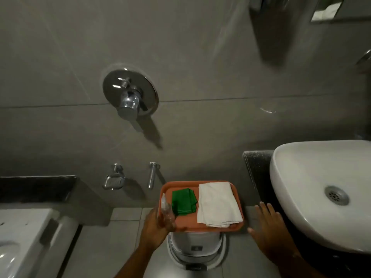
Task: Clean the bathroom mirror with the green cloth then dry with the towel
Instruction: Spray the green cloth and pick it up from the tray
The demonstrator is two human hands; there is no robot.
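Note:
An orange tray [236, 186] rests on top of a steel pedal bin [195, 251]. On it lie a folded green cloth [183, 200] at the left and a folded white towel [217, 203] at the right. My left hand [154, 223] is at the tray's left edge, wrapped around a clear spray bottle [166, 210]. To the right of the tray my right hand [267, 223] hovers with fingers spread and holds nothing. A corner of the mirror [339, 9] shows at the top right.
A white basin [313, 189] on a dark counter [255, 165] stands at the right. A chrome mixer valve [130, 94], a soap dish [113, 180] and a spout [151, 174] are on the tiled wall. A white toilet [24, 237] sits at the lower left.

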